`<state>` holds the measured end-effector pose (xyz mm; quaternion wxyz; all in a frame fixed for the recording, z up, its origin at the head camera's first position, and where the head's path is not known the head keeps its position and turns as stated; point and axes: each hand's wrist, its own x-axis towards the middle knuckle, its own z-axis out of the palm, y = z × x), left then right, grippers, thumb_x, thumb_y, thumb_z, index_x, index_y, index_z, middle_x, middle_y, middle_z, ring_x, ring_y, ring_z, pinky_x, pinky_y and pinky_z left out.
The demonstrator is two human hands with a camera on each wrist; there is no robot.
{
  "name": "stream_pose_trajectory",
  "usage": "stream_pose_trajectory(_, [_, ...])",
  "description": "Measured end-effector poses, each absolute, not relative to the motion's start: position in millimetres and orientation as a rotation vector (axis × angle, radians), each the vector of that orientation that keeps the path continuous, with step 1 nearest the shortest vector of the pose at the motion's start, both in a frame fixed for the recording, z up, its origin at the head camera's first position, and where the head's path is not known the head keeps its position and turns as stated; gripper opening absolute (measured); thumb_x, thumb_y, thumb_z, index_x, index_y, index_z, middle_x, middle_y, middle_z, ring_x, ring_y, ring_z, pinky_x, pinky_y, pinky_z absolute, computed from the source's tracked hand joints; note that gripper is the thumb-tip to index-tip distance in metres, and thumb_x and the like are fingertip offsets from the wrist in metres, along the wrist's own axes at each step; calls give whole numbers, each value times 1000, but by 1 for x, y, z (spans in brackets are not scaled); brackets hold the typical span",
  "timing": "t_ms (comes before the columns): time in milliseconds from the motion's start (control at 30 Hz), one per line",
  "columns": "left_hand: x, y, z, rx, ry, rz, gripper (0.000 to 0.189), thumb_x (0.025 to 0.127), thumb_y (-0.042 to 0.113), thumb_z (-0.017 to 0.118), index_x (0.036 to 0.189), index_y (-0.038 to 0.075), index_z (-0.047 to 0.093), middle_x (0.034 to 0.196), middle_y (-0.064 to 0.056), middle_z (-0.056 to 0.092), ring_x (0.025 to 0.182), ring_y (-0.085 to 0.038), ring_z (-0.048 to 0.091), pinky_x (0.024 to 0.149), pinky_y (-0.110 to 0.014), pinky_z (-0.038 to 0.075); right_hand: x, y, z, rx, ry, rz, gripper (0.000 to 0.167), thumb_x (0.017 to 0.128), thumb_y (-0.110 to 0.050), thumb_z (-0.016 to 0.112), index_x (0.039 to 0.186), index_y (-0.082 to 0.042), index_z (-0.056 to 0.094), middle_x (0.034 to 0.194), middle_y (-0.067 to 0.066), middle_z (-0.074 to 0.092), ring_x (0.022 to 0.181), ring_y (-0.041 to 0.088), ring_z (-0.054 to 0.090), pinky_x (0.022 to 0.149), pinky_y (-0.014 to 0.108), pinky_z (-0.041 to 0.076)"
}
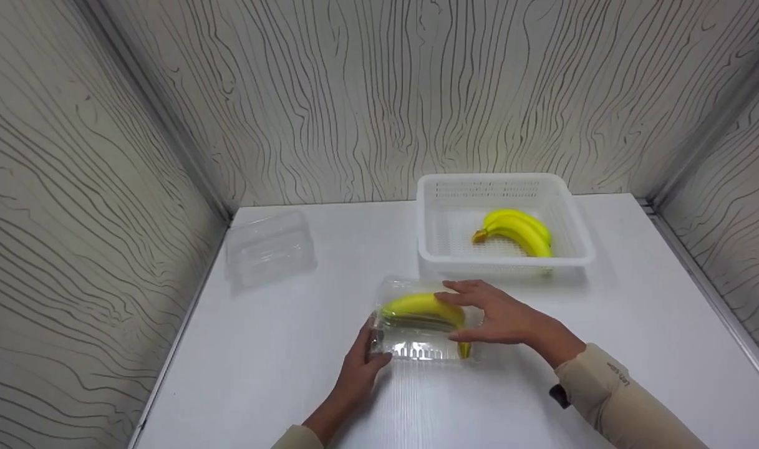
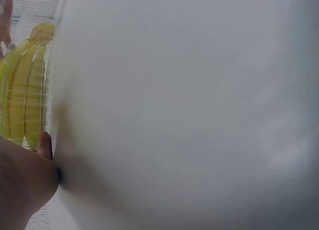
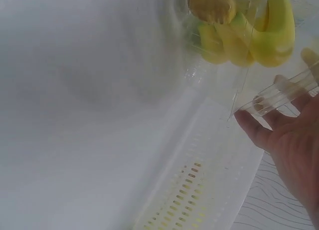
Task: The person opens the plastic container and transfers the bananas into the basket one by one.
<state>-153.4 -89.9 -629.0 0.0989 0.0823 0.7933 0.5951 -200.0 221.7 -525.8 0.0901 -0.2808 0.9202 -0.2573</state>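
Observation:
A clear plastic clamshell box point(image 1: 410, 346) with a bunch of yellow bananas point(image 1: 420, 304) inside lies near the middle of the table. My left hand point(image 1: 358, 358) grips its left end, thumb at the front corner and fingers along the side. Over the right end reaches my right hand point(image 1: 494, 312), its fingers spread and touching the clear plastic. The right wrist view shows these fingers point(image 3: 259, 132) at the plastic edge, partly seen through it. Through the box wall in the left wrist view, the bananas point(image 2: 25, 90) lie side by side.
Behind the box, to the right, stands a white perforated basket point(image 1: 424, 249) with more bananas point(image 1: 516, 229) in it. Another clear plastic box point(image 1: 270, 249) sits at the table's back left. Wood-patterned panels point(image 1: 354, 100) enclose the white table point(image 1: 242, 374) at the back and sides.

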Motion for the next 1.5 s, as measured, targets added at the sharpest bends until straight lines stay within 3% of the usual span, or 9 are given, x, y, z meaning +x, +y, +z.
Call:
stream_pose_trajectory(367, [-150, -91, -614, 273, 2323, 1794, 78, 93, 22, 62, 157, 24, 17, 156, -18, 35, 142, -38, 36, 112, -55, 37, -199, 224, -512, -738, 2725, -853, 69, 85, -69, 57, 146, -42, 41, 157, -9, 35, 147, 22, 30, 116, 58, 28])
stream_pose_trajectory(667, [-151, -86, -623, 204, 2390, 1713, 78, 92, 26, 59, 155, 39, 15, 161, -4, 27, 145, -33, 32, 113, -56, 35, -203, 224, -496, -638, 2721, -985, 65, 86, -65, 58, 142, -35, 49, 146, -10, 51, 137, 22, 46, 112, 53, 37])
stream_pose_trajectory(867, [-151, -84, -623, 144, 2405, 1688, 80, 91, 28, 59, 154, 42, 14, 158, -5, 35, 137, -28, 45, 100, -44, 45, -209, 225, -481, -424, 2714, -1033, 66, 85, -70, 56, 141, -34, 51, 144, -4, 53, 135, 26, 49, 107, 56, 42])
stream_pose_trajectory(1067, [-150, -85, -624, 162, 2401, 1712, 78, 91, 27, 59, 154, 42, 15, 156, -8, 38, 130, -26, 50, 92, -36, 46, -218, 223, -470, -285, 2825, -1070, 71, 85, -71, 55, 138, -25, 55, 141, 0, 57, 126, 32, 57, 101, 52, 49])
stream_pose_trajectory(1300, [-150, -87, -624, 170, 2399, 1721, 78, 92, 26, 60, 153, 45, 17, 153, -8, 42, 112, -18, 57, 86, -30, 47, -225, 217, -468, -184, 2975, -1156, 68, 86, -73, 48, 132, -24, 60, 133, -3, 62, 120, 26, 62, 98, 48, 52])
stream_pose_trajectory(1500, [-150, -88, -625, 203, 2401, 1708, 78, 93, 27, 62, 153, 44, 16, 152, -8, 43, 94, -13, 61, 81, -27, 48, -232, 214, -477, -138, 3056, -1285, 60, 88, -69, 51, 124, -23, 66, 121, -4, 68, 110, 20, 65, 94, 46, 54])
